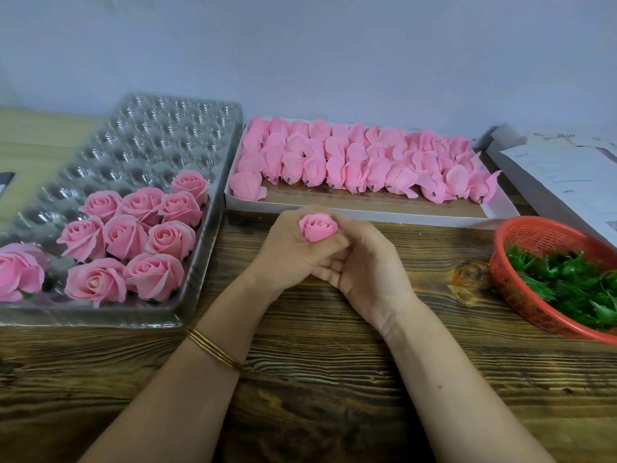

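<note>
One rose [318, 227] stands upright over the tabletop [334, 379], its bloom poking out above both hands: the left hand [293, 252] curls round its base, and the right hand [364, 262] grips its right side.

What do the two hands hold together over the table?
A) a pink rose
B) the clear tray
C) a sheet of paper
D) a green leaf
A: the fingers of the left hand and the right hand curl round a small pink rose, while the leaves lie in the basket, apart from both hands.
</note>
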Motion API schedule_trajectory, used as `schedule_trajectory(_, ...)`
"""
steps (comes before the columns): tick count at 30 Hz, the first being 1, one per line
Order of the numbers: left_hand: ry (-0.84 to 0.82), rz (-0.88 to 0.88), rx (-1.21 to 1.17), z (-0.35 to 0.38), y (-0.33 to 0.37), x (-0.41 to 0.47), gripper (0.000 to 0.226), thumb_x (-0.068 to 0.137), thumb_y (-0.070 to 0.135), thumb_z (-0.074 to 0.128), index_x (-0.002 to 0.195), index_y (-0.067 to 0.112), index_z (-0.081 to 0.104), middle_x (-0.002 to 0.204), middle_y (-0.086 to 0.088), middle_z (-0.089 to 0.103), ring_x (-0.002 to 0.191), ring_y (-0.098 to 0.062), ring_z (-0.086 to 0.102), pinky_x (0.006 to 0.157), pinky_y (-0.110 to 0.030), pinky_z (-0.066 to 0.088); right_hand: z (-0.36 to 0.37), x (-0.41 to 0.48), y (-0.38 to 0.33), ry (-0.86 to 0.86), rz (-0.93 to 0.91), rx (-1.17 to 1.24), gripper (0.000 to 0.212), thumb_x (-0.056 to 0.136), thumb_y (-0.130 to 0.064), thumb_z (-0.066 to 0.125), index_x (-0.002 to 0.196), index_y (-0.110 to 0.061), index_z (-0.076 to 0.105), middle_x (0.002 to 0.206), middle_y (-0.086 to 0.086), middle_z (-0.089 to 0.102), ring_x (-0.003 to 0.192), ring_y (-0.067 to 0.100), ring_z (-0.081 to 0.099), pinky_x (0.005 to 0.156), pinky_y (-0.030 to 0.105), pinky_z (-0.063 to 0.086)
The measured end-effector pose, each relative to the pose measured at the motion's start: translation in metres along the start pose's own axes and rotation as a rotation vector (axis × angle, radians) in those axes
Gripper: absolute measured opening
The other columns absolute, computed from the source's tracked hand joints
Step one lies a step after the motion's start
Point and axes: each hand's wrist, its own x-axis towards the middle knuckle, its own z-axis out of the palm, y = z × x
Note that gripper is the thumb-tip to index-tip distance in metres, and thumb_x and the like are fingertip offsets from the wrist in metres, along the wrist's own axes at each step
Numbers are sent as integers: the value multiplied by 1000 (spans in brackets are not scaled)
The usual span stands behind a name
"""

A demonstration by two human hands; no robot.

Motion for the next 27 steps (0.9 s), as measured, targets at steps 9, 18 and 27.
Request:
schedule_trajectory(9,10,26,189,2,-1,1,18,80,0,76,97,6,72,84,0,71,77,-9,67,73,-25,55,2,0,0,78,29,-26,31,70,-31,68,95,-13,73,92,7,75,90,16,71,74,29,57)
schedule_trajectory(18,4,9,262,4,-2,1,14,82,3,74,95,9,73,91,-2,72,84,-15,69,72,-28,57,1,0,0,86,26,-58,28,68,-27,69,90,-10,75,91,10,76,91,17,73,70,27,57)
schedule_trajectory(27,23,22,302,6,-1,1,12,85,4,71,96,9,72,92,-3,72,85,-14,69,73,-25,55,1,-1,1,125,23,-147,30,62,-35,74,83,-13,78,89,8,77,88,14,73,69,26,56)
